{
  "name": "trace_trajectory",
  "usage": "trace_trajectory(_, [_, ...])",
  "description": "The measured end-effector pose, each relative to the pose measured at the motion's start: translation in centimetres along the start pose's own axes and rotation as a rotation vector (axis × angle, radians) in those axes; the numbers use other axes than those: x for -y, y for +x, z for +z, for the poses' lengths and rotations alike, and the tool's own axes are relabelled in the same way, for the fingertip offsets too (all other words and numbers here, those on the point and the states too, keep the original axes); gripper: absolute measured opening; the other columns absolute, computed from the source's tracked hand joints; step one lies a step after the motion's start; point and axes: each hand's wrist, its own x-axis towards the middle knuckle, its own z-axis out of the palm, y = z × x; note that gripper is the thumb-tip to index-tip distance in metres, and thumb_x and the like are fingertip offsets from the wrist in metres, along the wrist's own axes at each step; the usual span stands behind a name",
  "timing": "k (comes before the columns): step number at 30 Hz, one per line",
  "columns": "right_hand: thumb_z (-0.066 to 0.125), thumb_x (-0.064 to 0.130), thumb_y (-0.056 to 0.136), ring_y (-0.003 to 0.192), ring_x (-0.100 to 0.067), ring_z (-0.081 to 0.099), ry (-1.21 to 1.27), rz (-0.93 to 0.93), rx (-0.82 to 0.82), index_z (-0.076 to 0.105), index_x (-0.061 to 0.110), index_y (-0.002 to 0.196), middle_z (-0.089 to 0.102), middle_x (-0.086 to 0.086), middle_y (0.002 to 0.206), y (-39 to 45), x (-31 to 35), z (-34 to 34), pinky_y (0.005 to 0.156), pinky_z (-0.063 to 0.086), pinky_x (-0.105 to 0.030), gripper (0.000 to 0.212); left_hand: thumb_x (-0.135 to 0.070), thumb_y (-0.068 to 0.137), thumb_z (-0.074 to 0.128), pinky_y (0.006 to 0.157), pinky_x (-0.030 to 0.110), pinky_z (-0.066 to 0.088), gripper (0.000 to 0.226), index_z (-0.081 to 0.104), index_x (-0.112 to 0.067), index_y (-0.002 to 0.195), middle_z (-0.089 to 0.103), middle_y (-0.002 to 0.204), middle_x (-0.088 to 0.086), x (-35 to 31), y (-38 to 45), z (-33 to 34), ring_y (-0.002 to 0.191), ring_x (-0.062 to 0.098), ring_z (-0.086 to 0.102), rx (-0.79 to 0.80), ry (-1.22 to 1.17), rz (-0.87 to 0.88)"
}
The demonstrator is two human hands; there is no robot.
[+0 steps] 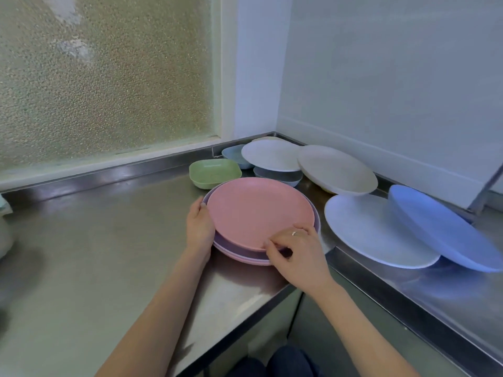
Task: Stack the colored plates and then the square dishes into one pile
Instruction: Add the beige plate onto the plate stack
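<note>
A pink plate lies on top of a purple plate, with another pink plate under both, at the counter's inner corner. My left hand cups the pile's left rim. My right hand pinches the top pink plate's near rim. Behind the pile sits a green square dish. A blue square dish and grey-blue square dishes lie partly under a white plate. Further right are a cream plate, a pale blue plate and a tilted blue plate.
The steel counter runs along a frosted window and turns right along a white wall. Its front edge drops off just below the pile. A pale object sits at the far left edge.
</note>
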Motion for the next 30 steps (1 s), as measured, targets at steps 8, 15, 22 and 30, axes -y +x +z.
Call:
trace_trajectory(8, [0.039,0.043,0.087,0.068,-0.007,0.059,0.007,0.025,0.058,0.071,0.020,0.071,0.069,0.006,0.067,0.3,-1.4,-1.0,0.085,0.032,-0.019,0.043,-0.009,0.088,0.042,0.082,0.033,0.049,0.032,0.065,-0.016,0.109,0.070,0.105,0.006,0.4,-0.2,0.8,0.092,0.020,0.063,0.117,0.003,0.075])
trace_trajectory(15, [0.050,0.022,0.088,0.094,-0.019,0.065,0.029,0.233,-0.292,0.071,0.019,0.104,0.073,0.001,0.102,4.5,-4.2,-2.3,0.087,0.049,-0.037,0.026,-0.011,0.065,0.046,0.089,0.044,0.049,0.057,0.059,-0.014,0.120,0.066,0.113,0.012,1.3,0.1,0.3,0.103,0.030,0.062,0.161,0.063,0.101])
trace_trajectory(22, [0.049,0.015,0.095,0.135,-0.028,0.036,-0.323,0.568,-0.024,0.048,0.014,0.135,0.048,-0.011,0.141,9.4,-10.1,-3.8,0.105,0.031,-0.045,0.040,-0.013,0.065,0.041,0.103,0.049,0.043,0.067,0.053,-0.025,0.130,0.061,0.128,0.002,2.0,0.9,0.4,0.120,0.024,0.056,0.161,0.086,0.110])
trace_trajectory(30, [0.042,-0.002,0.090,0.088,-0.031,0.059,-0.422,0.583,-0.063,0.064,0.015,0.095,0.067,-0.012,0.089,9.9,-10.3,-3.9,0.086,0.037,-0.036,0.029,0.009,0.074,0.033,0.102,0.035,0.044,0.068,0.058,-0.024,0.127,0.066,0.122,-0.003,1.7,0.7,0.6,0.116,0.016,0.058,0.223,0.066,0.200])
